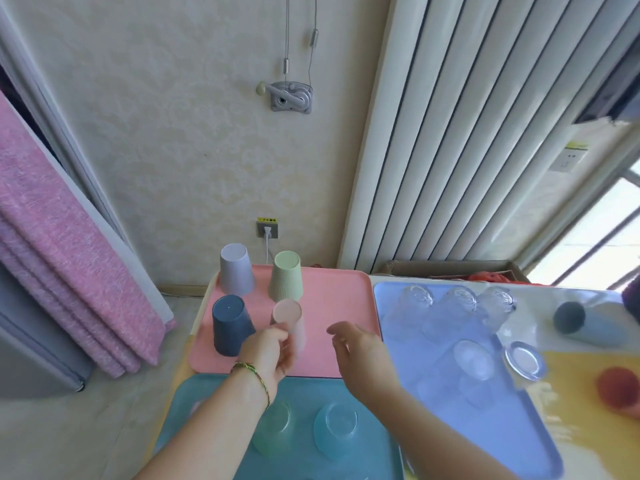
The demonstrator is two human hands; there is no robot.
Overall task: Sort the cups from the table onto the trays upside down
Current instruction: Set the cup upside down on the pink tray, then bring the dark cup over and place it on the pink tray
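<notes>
A pink tray (332, 306) holds three upside-down cups: lavender (236, 270), green (286, 276) and dark blue (230, 323). A pale pink cup (289, 320) stands upside down on it too, and my left hand (272, 351) holds its lower side with curled fingers. My right hand (360, 351) hovers open just right of that cup, over the tray's front edge. A blue tray (512, 420) carries several clear glasses (457, 303) upside down. A teal tray (207, 403) in front holds a green glass (273, 424) and a teal glass (336, 427).
On the table at right lie a dark-ended blue-grey cup (575, 322) on its side, a clear glass (524, 360) beside the blue tray, and a blurred red object (620, 386) on a yellow mat. A wall socket (267, 230) sits behind the pink tray. Folded pink cloth (69, 254) hangs left.
</notes>
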